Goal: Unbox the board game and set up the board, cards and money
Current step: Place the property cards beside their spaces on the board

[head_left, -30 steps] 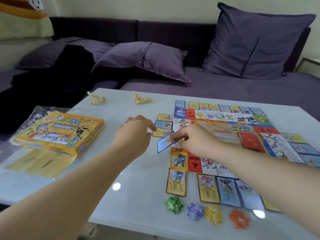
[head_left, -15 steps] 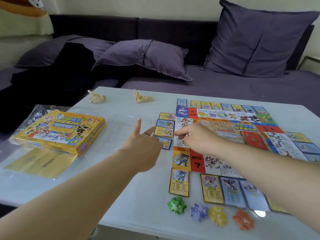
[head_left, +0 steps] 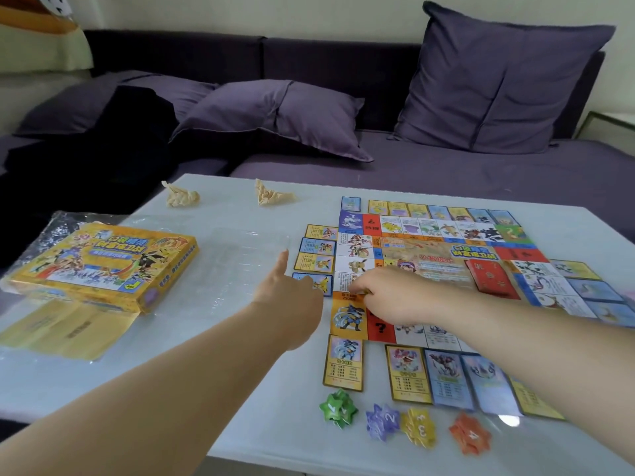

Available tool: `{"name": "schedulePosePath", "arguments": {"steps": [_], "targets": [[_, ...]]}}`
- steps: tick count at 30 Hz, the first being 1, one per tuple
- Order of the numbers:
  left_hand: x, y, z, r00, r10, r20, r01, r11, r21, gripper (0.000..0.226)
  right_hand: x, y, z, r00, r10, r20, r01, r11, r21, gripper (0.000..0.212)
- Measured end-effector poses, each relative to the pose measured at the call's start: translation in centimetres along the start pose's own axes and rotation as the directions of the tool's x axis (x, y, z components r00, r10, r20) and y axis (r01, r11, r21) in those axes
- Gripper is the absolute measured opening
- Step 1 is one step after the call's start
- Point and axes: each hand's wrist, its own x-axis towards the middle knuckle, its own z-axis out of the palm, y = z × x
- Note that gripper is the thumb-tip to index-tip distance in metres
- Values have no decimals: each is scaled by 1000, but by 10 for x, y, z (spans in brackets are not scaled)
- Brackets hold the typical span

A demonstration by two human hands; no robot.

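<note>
The game board (head_left: 426, 255) lies flat on the white table (head_left: 220, 400), ringed by property cards. A blue-bordered card (head_left: 321, 282) lies at the board's left edge, fourth in a column of cards. My left hand (head_left: 292, 297) rests on it with fingers down and thumb raised. My right hand (head_left: 388, 293) presses its fingertips on the board's left column, holding nothing. A red card stack (head_left: 491, 278) sits on the board's middle. Several star-shaped tokens, green (head_left: 338, 407) to orange (head_left: 469, 434), lie near the front edge. The yellow game box (head_left: 103, 262) sits at the left.
Clear plastic wrap (head_left: 237, 259) lies between box and board. Two crumpled paper bits (head_left: 180, 195) (head_left: 271, 194) sit at the table's far edge. Yellow sheets (head_left: 65, 331) lie in front of the box. A purple sofa with cushions (head_left: 275, 115) stands behind the table.
My right hand held the blue-bordered card a second ago; it now lies flat at the board's left edge. My left hand opened and moved onto it. The right hand shifted onto the board.
</note>
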Motion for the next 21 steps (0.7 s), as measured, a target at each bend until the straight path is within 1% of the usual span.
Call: {"name": "schedulePosePath", "arguments": {"steps": [3,7,9,12,15,21], "targets": [[2,0,-1,1000,-5,9,5,1000,-4,46,3,2,3,1000,9,10,-9,999,32,38],[3,-1,-1,1000,2,5,-2,1000,-16,43,5,4,6,1000,10,-14,-10,999,39,32],[3,-2,0,1000,1,2,-1,1000,-14,41,6,6,8,999,-7,-32,8,999,32,33],[3,-4,-1,1000,-10,-1,10,1000,-13,41,1,6,2,998,-37,-57,38,999,21,40],[-4,-6,-7,999,-41,-30,40,999,-14,44,-10,5,-6,994,-66,-87,73,995,73,43],[-30,-4,-32,989,-102,-104,96,994,-58,48,-39,7,-16,990,-61,-125,86,975,203,43]]}}
